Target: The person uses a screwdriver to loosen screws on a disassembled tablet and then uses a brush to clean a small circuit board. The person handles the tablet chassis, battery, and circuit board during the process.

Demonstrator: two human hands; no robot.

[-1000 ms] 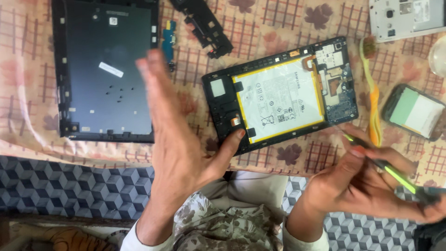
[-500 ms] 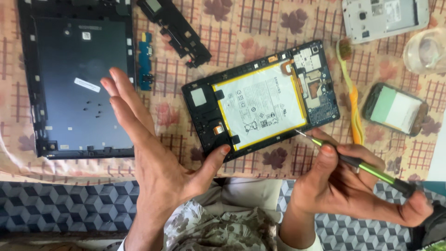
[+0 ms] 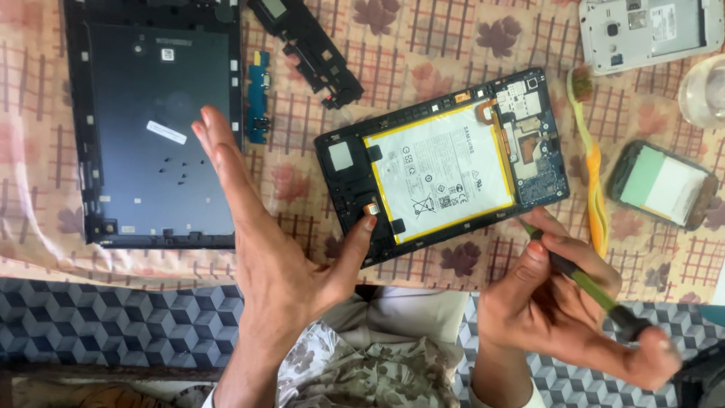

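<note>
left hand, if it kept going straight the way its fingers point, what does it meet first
The left hand points up and left with its fingers open. Straight on, it would first meet the dark tablet back cover, roughly over its white sticker. The hand seems raised above the table, so height is unclear.

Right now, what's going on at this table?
A person is working on an opened tablet that lies on a patterned cloth, its white battery exposed. The left hand is spread open, thumb tip on the tablet's lower edge. The right hand holds a green-handled screwdriver in its grip, tip by the tablet's lower right corner. The dark back cover lies to the left, with a small phone at the right.
</note>
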